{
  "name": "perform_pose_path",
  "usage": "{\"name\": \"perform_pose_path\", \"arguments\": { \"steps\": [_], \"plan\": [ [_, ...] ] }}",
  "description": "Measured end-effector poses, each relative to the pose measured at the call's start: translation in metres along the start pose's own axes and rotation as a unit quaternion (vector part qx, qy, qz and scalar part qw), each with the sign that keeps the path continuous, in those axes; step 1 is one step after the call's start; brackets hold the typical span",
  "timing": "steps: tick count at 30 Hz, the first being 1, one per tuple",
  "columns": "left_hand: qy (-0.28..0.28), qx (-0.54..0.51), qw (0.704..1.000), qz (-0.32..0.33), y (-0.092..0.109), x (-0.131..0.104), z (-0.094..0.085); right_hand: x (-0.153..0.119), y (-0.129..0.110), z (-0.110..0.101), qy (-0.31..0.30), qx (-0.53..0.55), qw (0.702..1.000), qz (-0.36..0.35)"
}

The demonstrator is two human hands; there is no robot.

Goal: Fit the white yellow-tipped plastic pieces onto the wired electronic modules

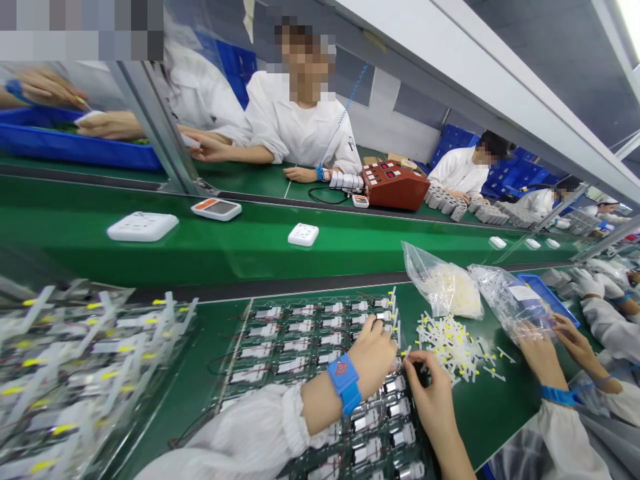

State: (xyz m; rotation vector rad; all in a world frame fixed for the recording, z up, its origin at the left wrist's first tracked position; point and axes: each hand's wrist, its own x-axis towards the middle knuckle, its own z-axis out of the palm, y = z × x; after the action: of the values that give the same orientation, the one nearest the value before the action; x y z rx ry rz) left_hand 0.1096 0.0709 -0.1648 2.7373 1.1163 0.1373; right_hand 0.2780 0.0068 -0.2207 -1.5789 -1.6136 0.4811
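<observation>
My left hand (373,357), wearing a blue wrist strap (345,383), reaches over a clear plastic tray (313,333). Its fingers are curled down onto the tray's right columns; what they grip is hidden. Rows of small white-and-silver parts (293,345) with thin red and black wires fill the tray. My right hand (435,387) is at the tray's right edge, its thumb and forefinger pinching a small white strip (407,351) with a yellow band. Just right of it lies a loose pile of similar yellow-banded strips (450,347).
A second tray (95,373) with strips standing up is at left. Clear bags (445,287) lie behind the pile. White devices (143,227) sit on the green belt (260,243). A co-worker's hands (537,350) are close on the right; other people sit across the line.
</observation>
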Motion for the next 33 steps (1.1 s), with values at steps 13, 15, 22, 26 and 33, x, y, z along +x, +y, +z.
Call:
{"name": "perform_pose_path", "arguments": {
  "steps": [13,15,22,26,33],
  "plan": [
    [-0.003,0.012,1.000,0.015,-0.008,0.003,0.014,-0.001,0.002,0.000,0.025,0.009,1.000,0.012],
    [-0.011,0.008,1.000,0.011,-0.006,0.004,0.015,-0.001,0.000,0.000,0.030,0.008,0.999,0.011],
    [-0.006,0.018,1.000,0.002,0.005,0.002,0.003,-0.002,0.001,-0.005,0.071,0.011,0.997,-0.001],
    [-0.023,-0.015,0.998,0.053,0.016,-0.005,-0.004,-0.010,0.013,-0.012,0.131,0.018,0.991,-0.004],
    [-0.066,-0.026,0.997,0.017,0.029,-0.014,-0.004,-0.015,0.036,-0.034,0.193,-0.050,0.978,-0.058]
  ]
}}
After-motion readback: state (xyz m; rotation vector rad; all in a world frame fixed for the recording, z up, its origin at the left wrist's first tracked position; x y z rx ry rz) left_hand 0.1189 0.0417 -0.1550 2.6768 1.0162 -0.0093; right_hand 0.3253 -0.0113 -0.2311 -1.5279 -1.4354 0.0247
